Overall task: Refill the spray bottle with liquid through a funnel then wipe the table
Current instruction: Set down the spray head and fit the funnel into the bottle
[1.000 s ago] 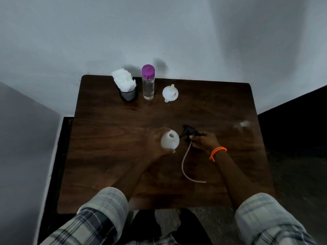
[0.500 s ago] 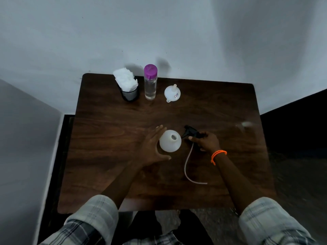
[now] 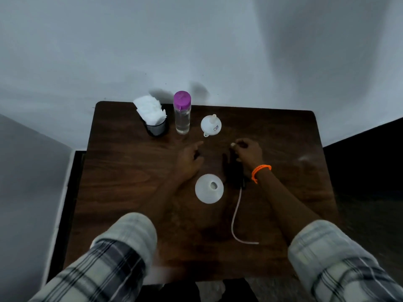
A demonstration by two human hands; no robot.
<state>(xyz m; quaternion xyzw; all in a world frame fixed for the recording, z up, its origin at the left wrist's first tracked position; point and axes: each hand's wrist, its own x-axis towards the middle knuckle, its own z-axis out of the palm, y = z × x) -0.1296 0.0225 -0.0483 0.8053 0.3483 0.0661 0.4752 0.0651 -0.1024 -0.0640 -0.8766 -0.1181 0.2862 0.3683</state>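
The white spray bottle [image 3: 209,188] stands on the brown table [image 3: 122,182] with its neck uncovered, and neither hand touches it. Its black spray head [image 3: 233,171] lies just to the right, with the clear tube [image 3: 235,216] trailing toward me. A white funnel [image 3: 211,125] rests spout up near the far edge. Beside it stands a clear liquid bottle with a purple cap [image 3: 182,114]. My left hand [image 3: 189,160] hovers past the spray bottle, index finger stretched toward the funnel. My right hand [image 3: 247,151], fingers loosely curled, is over the spray head's far end and holds nothing that I can see.
A black cup stuffed with white tissues [image 3: 155,118] stands at the far left of the table, next to the liquid bottle. A grey wall rises right behind the table's far edge. Dark floor lies to the right of the table.
My left hand let go of the spray bottle and moved forward toward the funnel. My right hand released the spray head and also moved forward. The camera view shifted, so the bottle sits nearer to me.
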